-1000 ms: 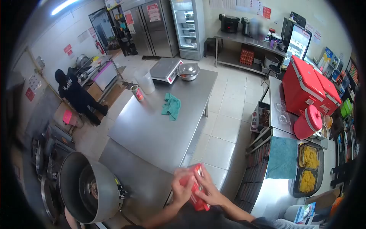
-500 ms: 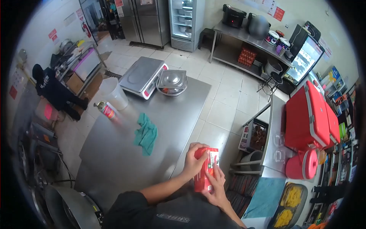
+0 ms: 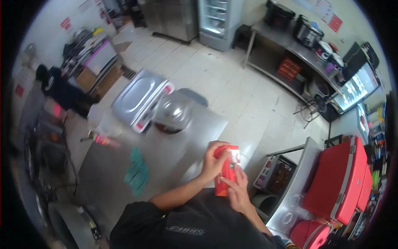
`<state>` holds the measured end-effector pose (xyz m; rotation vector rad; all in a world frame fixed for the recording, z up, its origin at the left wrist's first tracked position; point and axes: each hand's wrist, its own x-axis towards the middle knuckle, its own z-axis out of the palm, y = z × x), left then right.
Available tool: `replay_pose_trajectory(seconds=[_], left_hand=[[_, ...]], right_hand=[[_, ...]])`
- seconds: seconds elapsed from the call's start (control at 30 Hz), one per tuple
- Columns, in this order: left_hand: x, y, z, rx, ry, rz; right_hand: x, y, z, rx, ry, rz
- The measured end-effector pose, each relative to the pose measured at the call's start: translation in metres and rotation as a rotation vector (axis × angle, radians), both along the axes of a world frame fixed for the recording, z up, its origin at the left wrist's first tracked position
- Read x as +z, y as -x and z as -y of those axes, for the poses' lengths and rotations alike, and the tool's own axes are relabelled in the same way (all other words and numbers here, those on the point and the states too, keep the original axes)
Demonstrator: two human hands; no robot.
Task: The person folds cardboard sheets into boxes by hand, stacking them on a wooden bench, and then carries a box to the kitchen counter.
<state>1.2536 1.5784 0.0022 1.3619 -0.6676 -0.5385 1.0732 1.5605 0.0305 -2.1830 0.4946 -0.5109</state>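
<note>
A red carton (image 3: 228, 171) with a pale printed label is held upright in front of my body, over the near right side of the steel table. My left hand (image 3: 214, 162) is closed around its upper left side, thumb on the front. Along the lower right side, my right hand (image 3: 238, 191) grips it with fingers against the front face. The print is too small to read. Left of my hands, a crumpled green cloth (image 3: 137, 172) lies on the steel table (image 3: 166, 162).
A digital scale (image 3: 139, 97) and a lidded bowl (image 3: 174, 112) stand at the table's far end, near a clear plastic pitcher (image 3: 107, 120) and a spray can (image 3: 103, 140). Red coolers (image 3: 331, 178) sit on the right counter. A person in dark clothes (image 3: 64, 91) is at far left.
The view has swung, shifting the table items left and the right counter lower. Both hands still hold the carton. The distant person stays by the left wall.
</note>
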Motion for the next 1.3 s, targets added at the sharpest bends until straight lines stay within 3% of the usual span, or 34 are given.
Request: replay_pose_trajectory(seconds=[0.07,0.13,0.27,0.33,0.37,0.43,0.47,0.53,0.63,0.67,0.7,0.77,0.83,0.9,0.97,1.03,1.17,1.3], left_hand=[[-0.002,-0.006,0.052,0.034,-0.009,-0.068],[0.018,-0.009,0.103,0.083,0.009,0.120],[0.022,-0.027,0.207,0.107,0.132,0.101],[0.019,-0.038,0.250,0.044,0.186,-0.100],[0.028,-0.036,0.274,0.044,0.237,-0.236],[0.030,-0.033,0.326,0.023,0.312,-0.295],[0.021,-0.032,0.354,-0.022,0.335,-0.297],[0.007,-0.028,0.408,-0.212,0.282,-0.408],[0.053,0.023,0.495,-0.340,0.116,-0.463],[0.014,0.017,0.521,-0.594,0.150,-0.317],[-0.002,0.019,0.549,-0.721,0.133,-0.235],[0.002,0.035,0.602,-0.871,0.067,-0.290],[-0.004,0.043,0.652,-0.988,-0.003,-0.208],[-0.006,0.058,0.703,-1.099,-0.049,-0.132],[-0.004,0.072,0.748,-1.365,-0.086,-0.211],[0.002,0.084,0.783,-1.457,-0.131,-0.149],[0.009,0.145,0.862,-1.651,-0.164,0.084],[0.008,0.219,0.928,-1.685,-0.119,0.166]], right_hand=[[-0.003,-0.010,0.056,0.047,0.089,-0.069],[0.003,-0.014,0.108,0.043,0.078,-0.078],[0.005,-0.025,0.225,-0.008,0.075,-0.032],[0.006,-0.023,0.290,-0.047,-0.125,0.116],[0.002,-0.021,0.320,-0.077,-0.106,0.120],[-0.006,-0.010,0.381,0.030,-0.863,0.245],[-0.006,-0.004,0.402,-0.002,-0.828,0.266],[-0.001,0.005,0.425,-0.171,-1.207,0.138],[0.019,0.002,0.479,-0.488,-1.023,0.335],[-0.013,-0.008,0.505,-0.682,-0.920,0.436],[-0.025,-0.010,0.534,-0.723,-0.926,0.473],[-0.016,0.001,0.587,-0.957,-0.607,0.570],[-0.005,0.019,0.617,-0.979,-0.704,0.595],[-0.012,0.042,0.652,-1.029,-0.278,0.451],[0.000,0.070,0.671,-1.025,-0.407,0.492],[0.003,0.089,0.685,-1.100,-0.549,0.504],[-0.012,0.129,0.734,-1.175,-0.515,0.558],[-0.019,0.204,0.801,-1.208,-0.457,0.529]])
